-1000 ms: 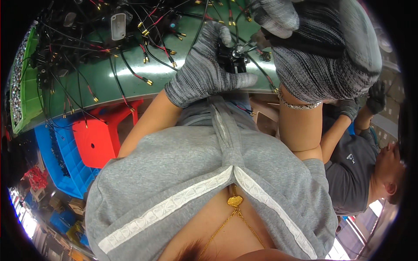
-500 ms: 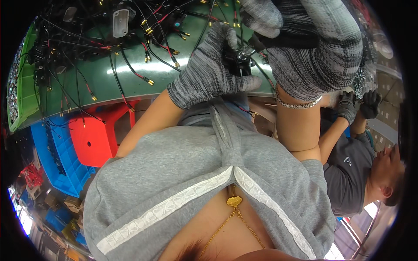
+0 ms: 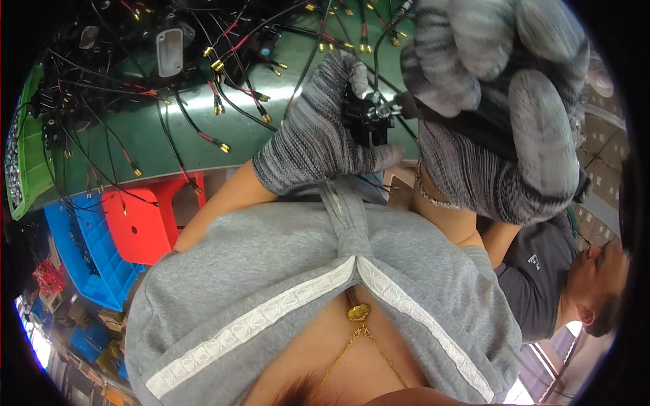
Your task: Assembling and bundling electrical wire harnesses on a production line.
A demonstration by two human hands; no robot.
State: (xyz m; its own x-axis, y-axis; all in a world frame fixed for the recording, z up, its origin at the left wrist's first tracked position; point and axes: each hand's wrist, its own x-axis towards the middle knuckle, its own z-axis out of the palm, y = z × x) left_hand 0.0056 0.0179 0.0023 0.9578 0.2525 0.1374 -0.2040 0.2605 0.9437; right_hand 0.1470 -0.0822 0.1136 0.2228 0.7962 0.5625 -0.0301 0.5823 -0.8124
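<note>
My left hand (image 3: 311,125), in a grey and black striped knit glove, grips a small black part (image 3: 369,134) between fingers and thumb, over the bench edge. A shiny metal fitting (image 3: 384,111) shows on this part, and a black cable (image 3: 377,64) rises behind it. My right hand (image 3: 538,135), gloved alike, is closed round a dark tool (image 3: 440,114). The end of this tool meets the metal fitting. Most of the tool is hidden by my fingers, and its kind is unclear.
The green bench (image 3: 233,139) carries many black parts with cables ending in gold connectors, and a grey metal rectangular piece (image 3: 170,53). At left are a green crate (image 3: 34,152), a red stool (image 3: 135,227) and a blue crate (image 3: 88,250). A co-worker (image 3: 535,277) sits at right.
My right hand has turned on the tool, its fingers now showing more, and sits lower and further right. The left hand still holds the black part, with little movement.
</note>
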